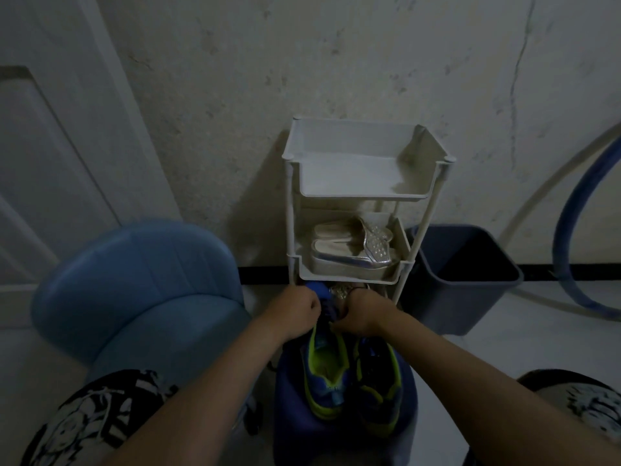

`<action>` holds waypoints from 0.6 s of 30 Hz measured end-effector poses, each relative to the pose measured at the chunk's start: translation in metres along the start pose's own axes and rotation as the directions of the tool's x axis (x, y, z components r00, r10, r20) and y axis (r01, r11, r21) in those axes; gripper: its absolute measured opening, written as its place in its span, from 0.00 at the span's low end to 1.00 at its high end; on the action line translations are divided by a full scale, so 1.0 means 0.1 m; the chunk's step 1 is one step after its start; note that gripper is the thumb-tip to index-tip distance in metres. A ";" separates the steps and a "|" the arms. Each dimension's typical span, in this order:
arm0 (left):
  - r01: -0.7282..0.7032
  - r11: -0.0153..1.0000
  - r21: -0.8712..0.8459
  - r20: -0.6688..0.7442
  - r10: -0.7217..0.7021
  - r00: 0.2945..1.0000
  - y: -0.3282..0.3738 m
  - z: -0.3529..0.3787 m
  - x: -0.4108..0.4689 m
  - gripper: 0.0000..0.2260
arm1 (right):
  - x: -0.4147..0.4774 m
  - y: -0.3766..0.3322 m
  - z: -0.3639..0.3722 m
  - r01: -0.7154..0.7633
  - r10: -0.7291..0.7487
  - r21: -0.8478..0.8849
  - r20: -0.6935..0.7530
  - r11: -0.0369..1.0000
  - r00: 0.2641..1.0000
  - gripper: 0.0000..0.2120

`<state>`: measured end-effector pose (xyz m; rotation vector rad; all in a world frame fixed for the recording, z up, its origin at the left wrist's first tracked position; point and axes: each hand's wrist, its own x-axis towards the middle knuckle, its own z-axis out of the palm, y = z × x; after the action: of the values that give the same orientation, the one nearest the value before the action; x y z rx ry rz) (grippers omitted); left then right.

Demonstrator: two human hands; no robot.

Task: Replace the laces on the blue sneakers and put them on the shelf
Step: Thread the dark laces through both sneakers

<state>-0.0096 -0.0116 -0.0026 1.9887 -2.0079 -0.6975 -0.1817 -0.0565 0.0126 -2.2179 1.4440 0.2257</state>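
Note:
Two blue sneakers with lime-green trim stand side by side on a dark blue stool (292, 428) in front of me, the left sneaker (324, 375) and the right sneaker (378, 388). My left hand (297, 311) and my right hand (361, 314) are closed at the toe end of the left sneaker, pinching its dark lace. The lace itself is hard to make out in the dim light. Just beyond stands a white three-tier shelf (364, 193) against the wall, its top tray bare.
A pair of silver sandals (353, 250) fills the shelf's middle tray. A light blue chair (141, 290) stands at my left, a dark bin (460, 274) right of the shelf. A blue hoop and hose (568, 237) lean at far right. A white door is at left.

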 end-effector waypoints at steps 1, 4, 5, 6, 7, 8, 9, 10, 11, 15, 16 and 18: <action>-0.023 0.999 0.027 0.011 0.023 1.000 -0.02 0.03 -0.01 0.13 | 0.03 0.01 0.02 -0.002 0.002 0.028 0.017 1.000 1.000 0.16; -0.127 0.987 0.101 0.029 0.125 0.992 -0.04 0.12 -0.03 0.12 | 0.08 0.01 0.02 -0.009 0.004 0.068 0.061 0.998 0.998 0.15; -0.154 0.980 0.128 0.031 0.151 0.988 -0.04 0.15 -0.04 0.12 | 0.08 0.01 0.00 -0.007 0.002 0.064 0.073 0.998 0.997 0.15; -0.171 0.972 0.159 0.027 0.169 0.985 -0.03 0.16 -0.04 0.11 | 0.07 0.01 -0.02 -0.013 0.007 0.077 0.082 0.997 0.997 0.14; -0.190 0.963 0.192 0.016 0.190 0.982 -0.02 0.17 -0.04 0.11 | 0.08 0.03 -0.02 -0.013 0.004 0.100 0.087 0.995 0.996 0.13; -0.213 0.951 0.223 0.005 0.217 0.976 -0.01 0.17 -0.03 0.11 | 0.09 0.04 -0.02 -0.020 0.010 0.114 0.092 0.993 0.996 0.12; -0.237 0.939 0.250 0.005 0.243 0.970 -0.01 0.19 -0.03 0.11 | 0.10 0.05 -0.02 -0.027 0.015 0.118 0.099 0.993 0.995 0.11; -0.259 0.924 0.280 0.009 0.267 0.964 0.00 0.20 -0.03 0.11 | 0.11 0.05 -0.02 -0.043 0.029 0.120 0.112 0.992 0.993 0.11; -0.274 0.910 0.312 0.015 0.284 0.959 0.00 0.21 -0.04 0.12 | 0.12 0.06 -0.01 -0.049 0.035 0.123 0.116 0.991 0.993 0.11; -0.282 0.887 0.365 0.003 0.302 0.953 0.01 0.24 -0.05 0.14 | 0.17 0.07 0.01 -0.091 0.075 0.164 0.101 0.982 0.992 0.04; -0.278 0.890 0.362 -0.006 0.301 0.954 0.01 0.25 -0.05 0.14 | 0.17 0.06 0.01 -0.118 0.101 0.184 0.099 0.976 0.990 0.04; -0.258 0.902 0.345 -0.036 0.288 0.957 0.01 0.30 -0.04 0.14 | 0.19 0.07 0.01 -0.134 0.117 0.211 0.093 0.968 0.989 0.04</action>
<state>-0.0248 -0.0024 -0.0274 1.8025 -2.4184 -0.2107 -0.1798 -0.0738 0.0019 -1.9253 1.4913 0.1873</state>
